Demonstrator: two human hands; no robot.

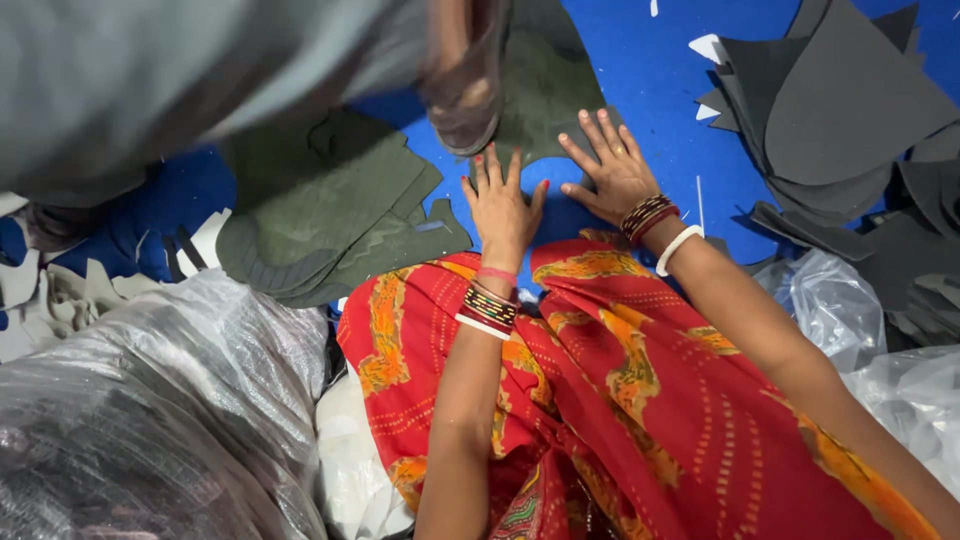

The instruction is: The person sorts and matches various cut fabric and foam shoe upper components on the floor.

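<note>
Our left hand (pixel 502 205) and right hand (pixel 612 172) lie flat, fingers spread wide, holding nothing, on the green fabric piece (pixel 545 90) just beyond our knees; it looks light, limp, best pinched at an edge.

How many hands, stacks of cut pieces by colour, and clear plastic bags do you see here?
Hands: 2, left hand and right hand
Olive-green stack: 1
Dark grey stack: 1
Clear plastic bags: 2, big and small
Total: 6
</note>
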